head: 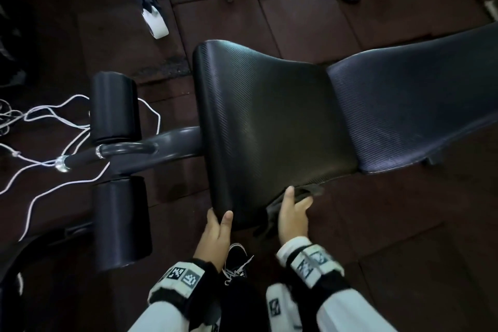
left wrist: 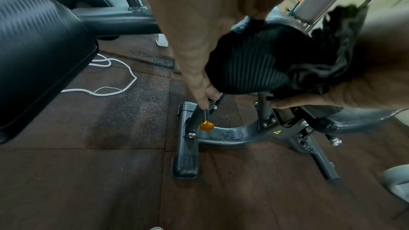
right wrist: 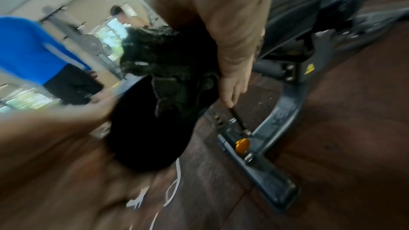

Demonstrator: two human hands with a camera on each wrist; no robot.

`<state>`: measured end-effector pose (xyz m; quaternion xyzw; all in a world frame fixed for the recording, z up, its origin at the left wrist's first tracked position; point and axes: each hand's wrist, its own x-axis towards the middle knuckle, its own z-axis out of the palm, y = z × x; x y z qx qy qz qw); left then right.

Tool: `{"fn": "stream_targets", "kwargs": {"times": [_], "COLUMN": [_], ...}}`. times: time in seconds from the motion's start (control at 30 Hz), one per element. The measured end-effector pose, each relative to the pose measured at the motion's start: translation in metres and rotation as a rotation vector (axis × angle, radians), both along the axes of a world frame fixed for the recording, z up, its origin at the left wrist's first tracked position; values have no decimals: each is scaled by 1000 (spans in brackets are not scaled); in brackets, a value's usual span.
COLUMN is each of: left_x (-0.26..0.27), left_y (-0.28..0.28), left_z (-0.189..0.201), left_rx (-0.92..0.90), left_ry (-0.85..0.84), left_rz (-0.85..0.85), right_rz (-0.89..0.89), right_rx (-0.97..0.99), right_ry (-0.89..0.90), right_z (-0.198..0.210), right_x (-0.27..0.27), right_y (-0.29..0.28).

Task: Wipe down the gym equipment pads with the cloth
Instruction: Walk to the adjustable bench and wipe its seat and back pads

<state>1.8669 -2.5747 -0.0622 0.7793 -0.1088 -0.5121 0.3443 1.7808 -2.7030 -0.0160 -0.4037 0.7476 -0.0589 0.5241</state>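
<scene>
The black seat pad (head: pixel 272 127) of the bench lies nearly flat in front of the person. Its long axis runs from the near edge by the hands away toward the far, upper side of the head view, and its wide rounded end points to the left, toward the two roller pads (head: pixel 114 108). The longer back pad (head: pixel 420 105) joins it on the right and stretches away to the right edge, so the whole bench runs left to right.

The left hand (head: pixel 215 234) holds the near left corner of the seat pad: the thumb lies on top and the fingers go under the edge, curled around it. In the left wrist view these fingers (left wrist: pixel 202 92) reach down under the pad.

The right hand (head: pixel 293 213) presses the dark cloth (head: pixel 304 194) against the near edge of the seat pad, just beside the left hand. The fingers are rather straight and a little spread on top of the cloth, and part of the cloth hangs down below the edge. In the right wrist view the cloth (right wrist: pixel 168 69) is bunched against the side of the pad.

A white cord (head: pixel 54 121) lies in loops on the dark floor tiles (head: pixel 404 237), to the left by the rollers. Under the pad the grey frame (left wrist: pixel 225 135) carries an orange knob (left wrist: pixel 207 125).
</scene>
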Motion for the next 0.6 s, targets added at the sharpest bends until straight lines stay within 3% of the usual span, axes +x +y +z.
{"fn": "stream_targets", "kwargs": {"times": [0.17,0.43,0.6], "left_x": [-1,-2,-2], "left_y": [2,-2,-2], "left_z": [-2,4,7], "left_rx": [24,72,107], "left_ry": [-5,-38,-87], "left_rz": [-23,-41,-59], "right_rz": [-119,74,125], "right_rx": [-46,41,57], "right_ry": [47,-85,-46], "right_z": [-6,12,9], "right_x": [-5,11,2], "right_y": [-34,66,44]}}
